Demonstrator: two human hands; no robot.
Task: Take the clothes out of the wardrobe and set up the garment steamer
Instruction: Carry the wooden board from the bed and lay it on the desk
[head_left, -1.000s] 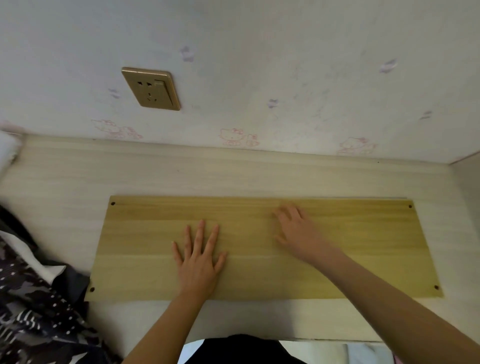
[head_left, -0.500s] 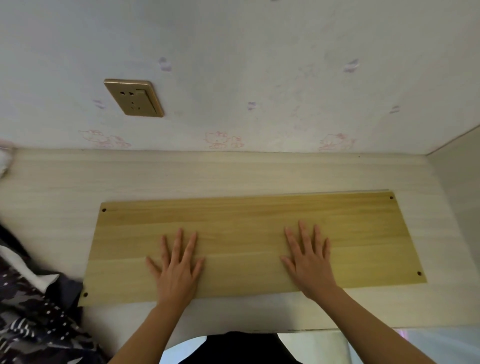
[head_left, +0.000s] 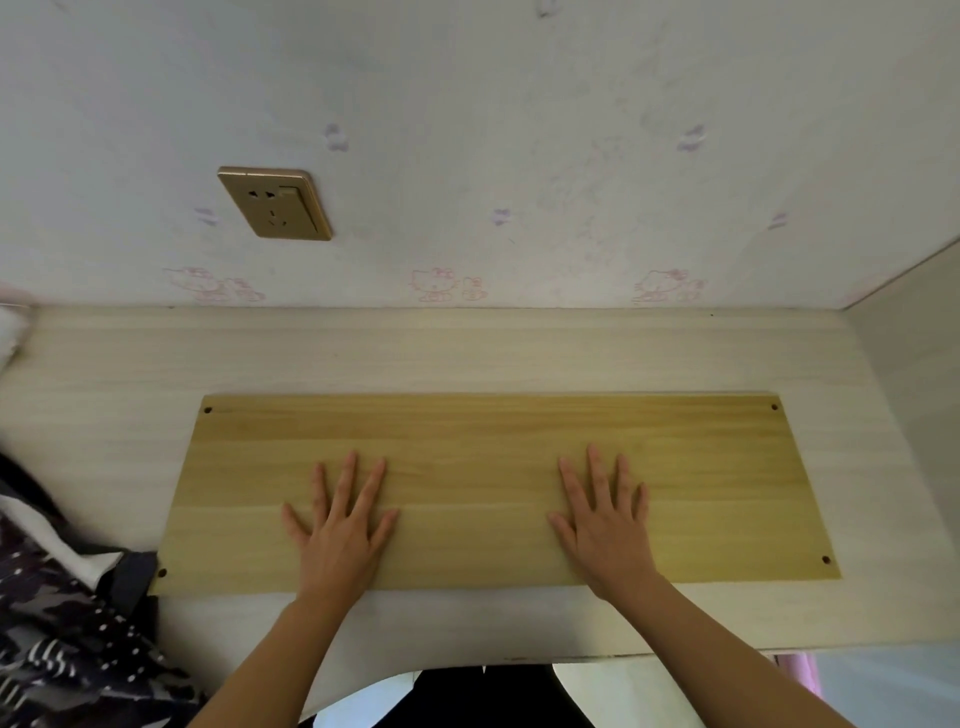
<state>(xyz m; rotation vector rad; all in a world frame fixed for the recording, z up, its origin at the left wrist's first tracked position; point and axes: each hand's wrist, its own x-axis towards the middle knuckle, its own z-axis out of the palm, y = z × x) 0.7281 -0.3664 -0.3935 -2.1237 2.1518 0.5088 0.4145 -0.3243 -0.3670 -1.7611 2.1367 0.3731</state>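
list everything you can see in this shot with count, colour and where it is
wooden board: 1, yellow-brown, flat on the desk, small holes at its corners
desk: 1, pale wood grain, against the wall
wall socket: 1, gold, on the wall upper left
wallpaper: white with faint pink cartoon cats
patterned fabric: 1, dark with white marks, lower left
left hand: 1, flat on the board, fingers spread
right hand: 1, flat on the board, fingers spread
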